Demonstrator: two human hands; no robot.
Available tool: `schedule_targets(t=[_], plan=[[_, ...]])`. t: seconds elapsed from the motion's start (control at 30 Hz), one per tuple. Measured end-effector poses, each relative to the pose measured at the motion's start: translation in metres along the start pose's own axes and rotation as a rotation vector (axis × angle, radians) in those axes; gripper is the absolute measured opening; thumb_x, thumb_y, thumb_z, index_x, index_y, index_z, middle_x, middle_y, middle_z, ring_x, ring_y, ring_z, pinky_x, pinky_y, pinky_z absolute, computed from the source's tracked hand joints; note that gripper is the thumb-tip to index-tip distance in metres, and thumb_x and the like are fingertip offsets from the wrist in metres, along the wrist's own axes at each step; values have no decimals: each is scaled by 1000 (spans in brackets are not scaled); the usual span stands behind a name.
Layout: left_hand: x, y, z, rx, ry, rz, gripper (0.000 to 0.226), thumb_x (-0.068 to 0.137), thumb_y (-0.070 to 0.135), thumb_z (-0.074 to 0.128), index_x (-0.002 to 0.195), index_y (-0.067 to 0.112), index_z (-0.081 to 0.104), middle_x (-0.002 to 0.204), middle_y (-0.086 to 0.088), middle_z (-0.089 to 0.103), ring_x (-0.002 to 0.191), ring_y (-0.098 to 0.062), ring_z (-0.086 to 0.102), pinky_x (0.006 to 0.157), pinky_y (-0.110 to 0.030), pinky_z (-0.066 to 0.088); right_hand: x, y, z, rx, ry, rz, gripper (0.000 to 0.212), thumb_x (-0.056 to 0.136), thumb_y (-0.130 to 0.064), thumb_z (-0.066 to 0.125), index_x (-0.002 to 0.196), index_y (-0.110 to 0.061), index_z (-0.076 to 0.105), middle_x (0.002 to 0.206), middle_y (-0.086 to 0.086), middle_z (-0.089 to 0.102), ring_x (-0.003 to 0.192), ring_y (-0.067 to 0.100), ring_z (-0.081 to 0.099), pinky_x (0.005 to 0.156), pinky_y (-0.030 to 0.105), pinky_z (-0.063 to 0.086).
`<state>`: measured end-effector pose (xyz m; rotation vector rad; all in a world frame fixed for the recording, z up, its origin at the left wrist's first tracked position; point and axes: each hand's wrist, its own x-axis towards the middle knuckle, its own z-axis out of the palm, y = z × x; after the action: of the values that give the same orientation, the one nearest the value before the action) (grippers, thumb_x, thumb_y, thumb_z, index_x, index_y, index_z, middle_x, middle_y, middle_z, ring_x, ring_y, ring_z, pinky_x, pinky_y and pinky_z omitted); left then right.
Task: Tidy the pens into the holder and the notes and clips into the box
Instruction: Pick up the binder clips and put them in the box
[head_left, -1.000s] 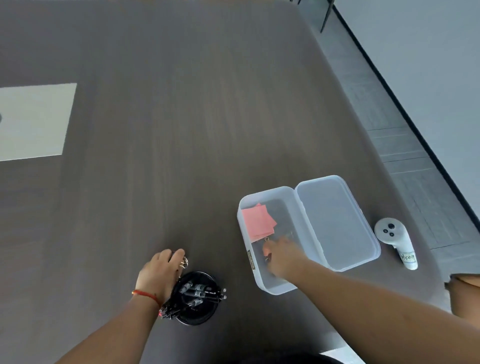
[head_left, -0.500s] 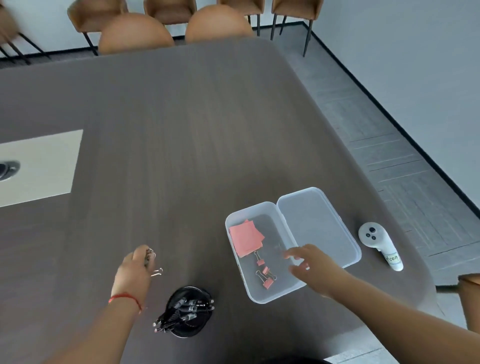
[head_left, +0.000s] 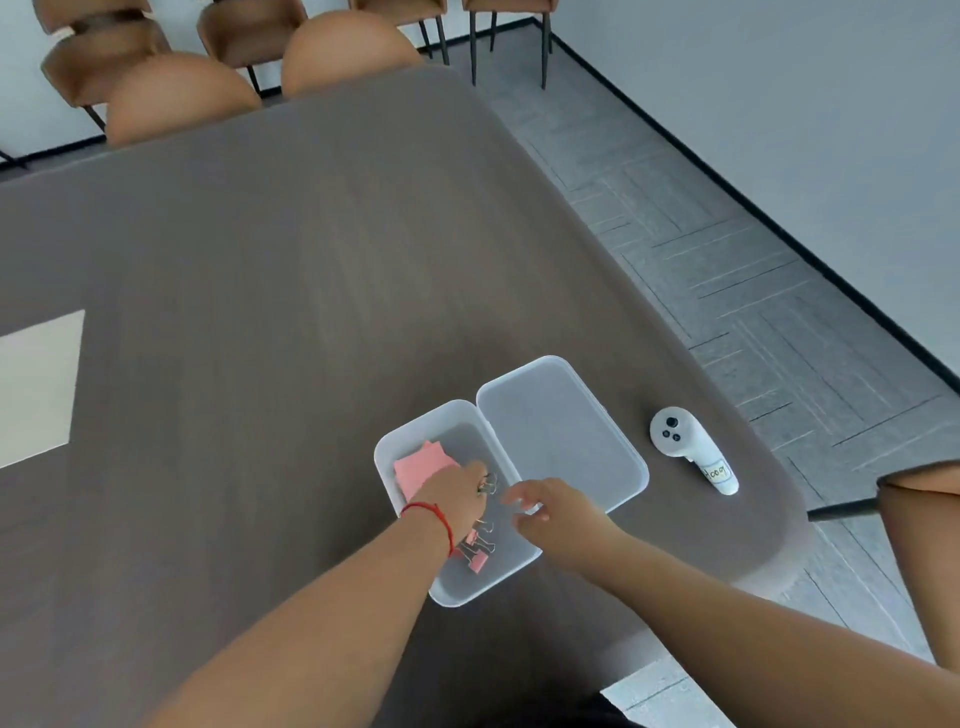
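Observation:
A clear plastic box (head_left: 385, 457) lies open on the dark table, its hinged lid (head_left: 561, 436) flat to the right. Pink notes (head_left: 418, 465) lie in its far left corner. Pink binder clips (head_left: 478, 556) rest in its near half. My left hand (head_left: 454, 499) is over the box, fingers pinched on a binder clip (head_left: 488, 484) whose wire handles stick out. My right hand (head_left: 556, 512) hovers over the box's right rim, fingers apart and holding nothing. The pen holder is out of view.
A white handheld controller (head_left: 691, 449) lies to the right of the lid near the table's rounded edge. A pale inset panel (head_left: 36, 384) sits at the table's left. Brown chairs (head_left: 182, 93) line the far side, and another chair (head_left: 930, 488) stands at right.
My left hand has carried a binder clip from beside the pen holder rightward to over the box. My right hand has drawn back from the box's inside. The view has tilted up, losing the pen holder.

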<state>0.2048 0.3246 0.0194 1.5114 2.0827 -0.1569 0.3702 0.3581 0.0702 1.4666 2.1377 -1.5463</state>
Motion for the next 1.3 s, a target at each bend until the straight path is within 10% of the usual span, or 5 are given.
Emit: schedule_targets(t=[0.47,0.9,1.13,1.3], plan=[[8,8,35,-17,-101,-94,45,89,52,46,127,28,39,109,-5,62,95,-27,64,83,-39,54,-7,11,1,-79,-89,-88,33,91,-20,49,117,-31,65,119,0,60,107,19,60,97,31,49],[-28,9,-11,-276,-318,-92,65,89,16,47,148,21,20,133,-9,56,117,-26,55,104,-35,43,12,-27,-31,-93,-232,-26,39,96,-21,50,134,-25,54,136,0,56,111,20,57,96,27,45],[-51,-6,-39,-610,312,-256,18,79,-5,50,75,5,64,69,2,55,78,-32,60,61,-13,45,69,0,-67,-405,191,-35,49,88,-33,54,136,-35,45,150,-4,34,137,23,34,108,39,33],[-66,-15,-47,-920,486,-720,38,81,9,57,118,2,56,107,-10,60,89,-21,48,78,-29,39,91,18,-84,-413,199,201,67,89,-46,52,147,-27,26,155,7,24,141,29,30,111,46,28]])
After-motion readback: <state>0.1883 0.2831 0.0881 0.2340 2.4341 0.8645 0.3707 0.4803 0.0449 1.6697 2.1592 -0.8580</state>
